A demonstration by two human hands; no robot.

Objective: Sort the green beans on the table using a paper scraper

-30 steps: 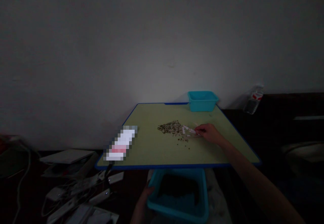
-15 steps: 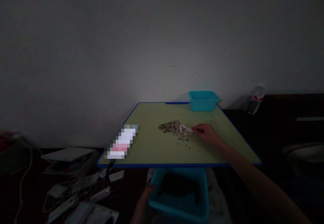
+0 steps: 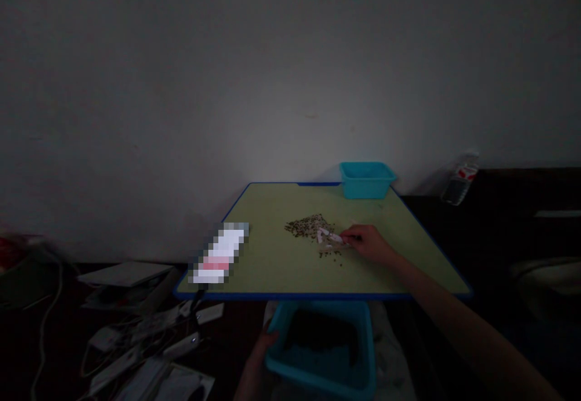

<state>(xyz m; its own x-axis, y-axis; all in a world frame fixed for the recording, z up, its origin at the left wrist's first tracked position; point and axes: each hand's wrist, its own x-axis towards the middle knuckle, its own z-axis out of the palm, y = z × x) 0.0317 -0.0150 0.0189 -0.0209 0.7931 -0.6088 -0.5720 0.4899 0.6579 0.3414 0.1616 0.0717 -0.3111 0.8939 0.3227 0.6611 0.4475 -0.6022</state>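
A pile of small dark seeds (image 3: pixel 307 227) lies near the middle of a green table (image 3: pixel 272 262) with a blue edge. My right hand (image 3: pixel 371 244) rests on the table, fingers closed on a small white card (image 3: pixel 330 239) whose edge touches the right side of the pile. A few loose seeds (image 3: pixel 331 254) lie just in front of the card. Below the table's front edge, my left hand (image 3: pixel 264 345) grips the left rim of a turquoise bin (image 3: pixel 363 358) with dark contents.
A second, smaller turquoise bin (image 3: pixel 365 179) stands at the table's far edge by the wall. A blurred-out white and pink object (image 3: pixel 218 254) lies at the table's left side. Cables and white devices (image 3: pixel 149 346) clutter the floor at left. A plastic bottle (image 3: pixel 458 178) leans at right.
My right hand and the card have slid left and slightly toward me along the pile's right side. The left hand and the bin stay where they were.
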